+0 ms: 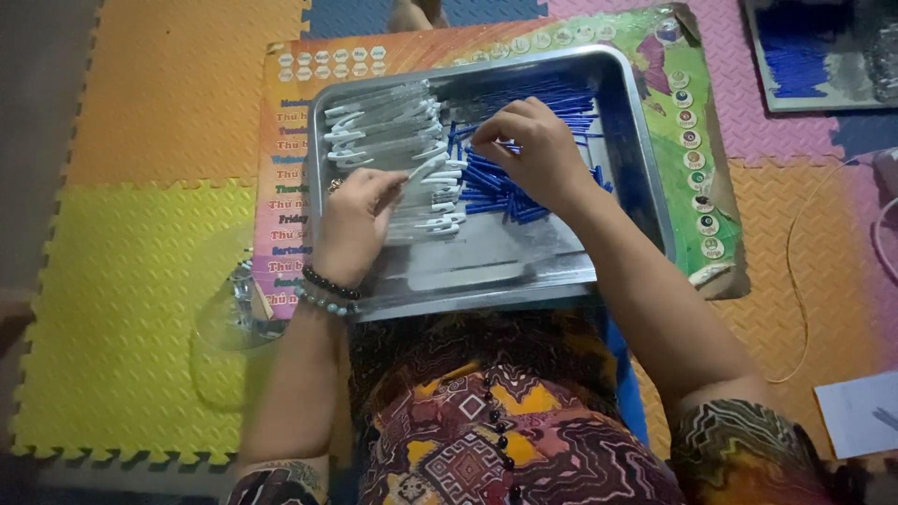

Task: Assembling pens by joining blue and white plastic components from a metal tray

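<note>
Two hands work inside the metal tray [636,140]: the left hand [355,220] pinches a clear pen barrel [426,168] beside the clear pile [388,136], while the right hand [528,150] rests curled on the blue refills [496,192], its grip hidden. Judged step: pen assembly; the next move calls for one refill lined up with the barrel's open end.

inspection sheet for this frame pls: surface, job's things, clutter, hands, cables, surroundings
Surface: metal tray on a printed mat, over foam floor tiles.
Job's things: clear pen barrels in rows at tray left; blue refills piled at right.
Clutter: clear plastic bag left of tray.
Hands: left hand pinches a clear barrel; right hand rests on the blue pile.
Cables: thin cord at right.
Surroundings: second tray top right; paper bottom right.
</note>
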